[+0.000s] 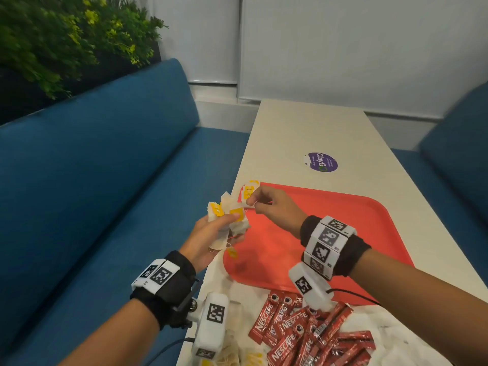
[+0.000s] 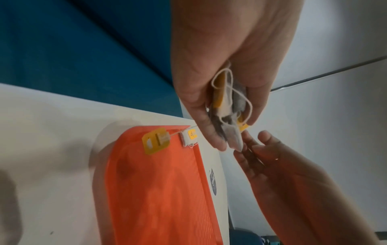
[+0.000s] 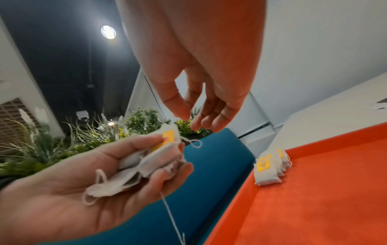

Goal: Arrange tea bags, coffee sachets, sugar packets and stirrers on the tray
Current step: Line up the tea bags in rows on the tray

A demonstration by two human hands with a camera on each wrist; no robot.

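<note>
My left hand (image 1: 224, 228) is held palm up over the table's left edge and grips a bundle of several white tea bags (image 1: 232, 215) with yellow tags. One yellow tag (image 1: 232, 252) dangles below it on its string. My right hand (image 1: 252, 202) hovers just beyond the bundle with its fingers loosely curled. In the right wrist view the right hand (image 3: 188, 122) holds nothing, and its thumb and fingers are apart above the bundle (image 3: 150, 164). A few tea bags (image 3: 268, 167) lie in the far left corner of the red tray (image 1: 343, 233).
Red Nescafe sachets (image 1: 290, 328) and more tea bags (image 1: 237, 357) lie on white paper at the near end of the white table (image 1: 303, 128). A purple sticker (image 1: 322, 161) is beyond the tray. Blue benches (image 1: 105, 180) flank the table, with plants (image 1: 66, 35) behind.
</note>
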